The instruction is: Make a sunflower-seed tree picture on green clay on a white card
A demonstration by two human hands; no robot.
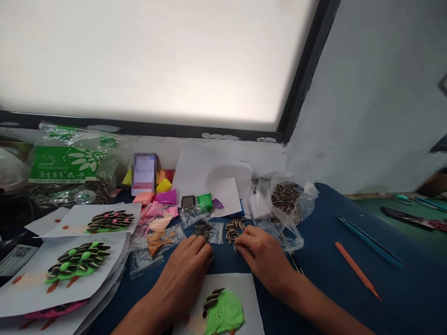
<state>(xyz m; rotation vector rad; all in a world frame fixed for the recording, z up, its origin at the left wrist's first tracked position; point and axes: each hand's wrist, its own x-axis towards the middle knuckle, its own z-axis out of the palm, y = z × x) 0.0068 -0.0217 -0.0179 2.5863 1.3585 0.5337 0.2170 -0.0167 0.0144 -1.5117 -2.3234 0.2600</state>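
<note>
My right hand (261, 253) pinches a sunflower seed (235, 249) between thumb and forefinger, just beside a small pile of sunflower seeds (232, 230). My left hand (185, 265) lies closer to the middle with its fingers curled together. Its fingertips are hidden, so what they hold, if anything, does not show. Below both hands is a white sheet (247, 288) bearing a green clay body (226, 311). A few seeds (212, 298) are stuck at the body's upper left, beside a pale clay head with a dark eye. A bag of black clay (206, 229) lies just beyond the left fingers.
Finished seed-and-clay pictures (77, 265) are stacked at left. Clay packets (165, 197) and a phone (145, 172) stand behind. A plastic bag of seeds (286, 197) sits at back right. An orange clay tool (358, 270) and blue tweezers (372, 242) lie to the right.
</note>
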